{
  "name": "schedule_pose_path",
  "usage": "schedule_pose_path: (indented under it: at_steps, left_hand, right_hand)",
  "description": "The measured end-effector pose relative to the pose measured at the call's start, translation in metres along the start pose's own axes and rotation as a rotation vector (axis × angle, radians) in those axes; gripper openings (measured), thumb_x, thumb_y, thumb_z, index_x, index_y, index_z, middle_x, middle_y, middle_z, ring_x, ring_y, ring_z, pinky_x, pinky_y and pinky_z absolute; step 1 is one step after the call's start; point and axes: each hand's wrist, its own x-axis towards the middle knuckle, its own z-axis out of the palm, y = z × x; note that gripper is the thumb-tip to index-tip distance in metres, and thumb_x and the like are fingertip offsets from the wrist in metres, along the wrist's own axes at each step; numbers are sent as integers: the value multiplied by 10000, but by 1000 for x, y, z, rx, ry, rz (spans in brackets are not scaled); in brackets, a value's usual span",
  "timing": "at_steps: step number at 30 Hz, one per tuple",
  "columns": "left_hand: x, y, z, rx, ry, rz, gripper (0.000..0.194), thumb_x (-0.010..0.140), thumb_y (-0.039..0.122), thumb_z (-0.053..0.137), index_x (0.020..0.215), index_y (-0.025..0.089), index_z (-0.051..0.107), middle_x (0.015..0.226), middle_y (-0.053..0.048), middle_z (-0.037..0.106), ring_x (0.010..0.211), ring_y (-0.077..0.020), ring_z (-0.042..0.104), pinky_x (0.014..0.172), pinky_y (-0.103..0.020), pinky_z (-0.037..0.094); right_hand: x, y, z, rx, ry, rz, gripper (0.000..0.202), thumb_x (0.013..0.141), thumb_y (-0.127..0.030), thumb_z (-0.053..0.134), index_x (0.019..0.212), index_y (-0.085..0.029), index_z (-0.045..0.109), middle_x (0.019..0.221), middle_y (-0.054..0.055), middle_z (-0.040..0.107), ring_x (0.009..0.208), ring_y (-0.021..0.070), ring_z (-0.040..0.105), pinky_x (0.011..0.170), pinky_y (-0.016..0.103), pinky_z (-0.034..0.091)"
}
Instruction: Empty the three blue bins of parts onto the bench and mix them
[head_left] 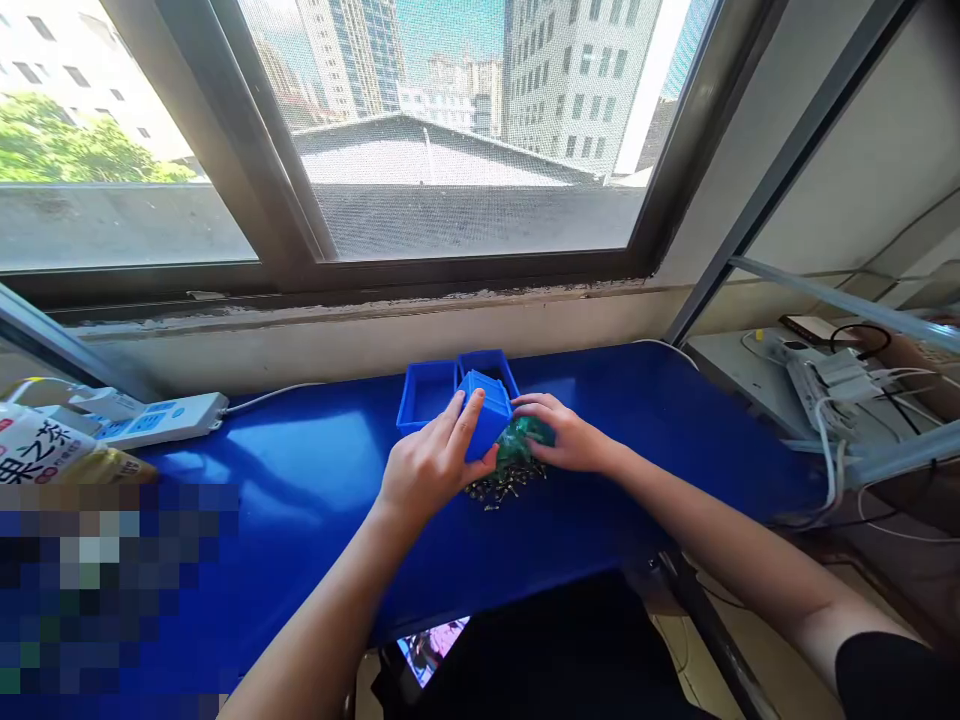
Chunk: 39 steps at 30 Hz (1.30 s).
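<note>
My left hand [431,460] grips a small blue bin [487,420], which is tilted above the blue tabletop [600,530]. Against the right side of that bin, my right hand [566,435] has its fingers closed on a crumpled green plastic bag [521,440]. A pile of small metal pieces [499,488] lies on the table just below the bin and the bag. Two more blue bins stand behind, side by side: the left one [427,395] is largely visible, while the tilted bin partly hides the right one [487,360].
A white power strip [161,420] and a snack package [67,450] are at the left. Metal frame posts flank the table below the window. On the right, a grey desk [731,385] holds chargers and cables, with part of a person's arm beyond. A lit phone screen [431,650] shows below the front edge.
</note>
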Motion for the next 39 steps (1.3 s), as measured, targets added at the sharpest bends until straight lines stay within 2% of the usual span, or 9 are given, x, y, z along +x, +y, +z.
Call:
schedule_pose_path:
  at_steps: [5,11,20,23,26,29,32,35,39]
  left_hand:
    - [3,6,-21,-64,-9,-66,624,774,403,806,1356,227,663,1344,-117,673,1051,-300,746,816,-322,639]
    - [2,-6,-46,-18,30,-78,659,745,413,831,1359,249,656,1328,-103,689,1047,-292,747,810,-328,638]
    - [-7,-39,-27,12,425,-384,950,537,419,945,1399,227,595,1198,-131,738,771,-235,734,688,-365,626]
    - [-7,-43,-12,-74,530,-478,946,579,395,917,1430,228,537,1145,-114,745,787,-224,725,701,-384,636]
    - [-3,-45,-6,-212,556,-527,924,661,361,869,1480,233,461,1097,-86,747,838,-211,730,734,-372,640]
    - [1,-46,-7,-405,584,-517,895,709,363,851,1494,248,436,1043,-60,747,798,-177,719,709,-328,628]
    - [1,-44,-8,-637,582,-485,835,744,444,838,1466,245,470,973,-54,752,692,-138,682,612,-262,589]
    - [0,-38,-5,-852,514,-499,798,786,570,782,1451,241,489,987,-74,758,685,-147,690,580,-252,576]
    - [0,-25,4,-1046,234,-504,883,829,628,717,1554,286,346,1180,-126,735,858,-228,750,678,-332,629]
  right_hand:
    - [-11,-1,-13,61,-124,57,725,936,-376,664,1572,-277,328,1570,130,436,1468,301,399,1192,582,365]
    - [-11,3,-9,22,-119,143,706,1017,-441,527,1623,-296,196,1606,117,400,1467,302,412,1179,586,384]
    - [-7,18,0,-156,185,282,510,1031,-447,474,1469,-188,498,1473,159,544,1396,314,465,1168,609,378]
    - [-5,-3,-7,-172,243,175,416,1012,-366,521,1393,-204,566,1413,146,589,1338,305,512,1128,586,432]
    - [-2,-42,-11,-172,132,-100,412,950,-262,606,1362,-258,588,1409,95,602,1338,301,510,1127,554,445]
    - [5,-74,-7,-139,121,-172,456,929,-227,614,1378,-294,563,1394,77,611,1311,295,537,1092,531,481]
    - [20,-78,0,-43,204,-20,503,941,-272,606,1432,-262,499,1385,114,602,1275,292,555,1057,525,501]
    - [36,-66,5,120,306,234,574,922,-398,644,1439,-210,480,1277,138,642,1001,235,648,821,398,581]
    - [44,-54,4,258,110,350,362,944,-460,603,1157,-172,650,752,3,659,605,124,549,585,257,456]
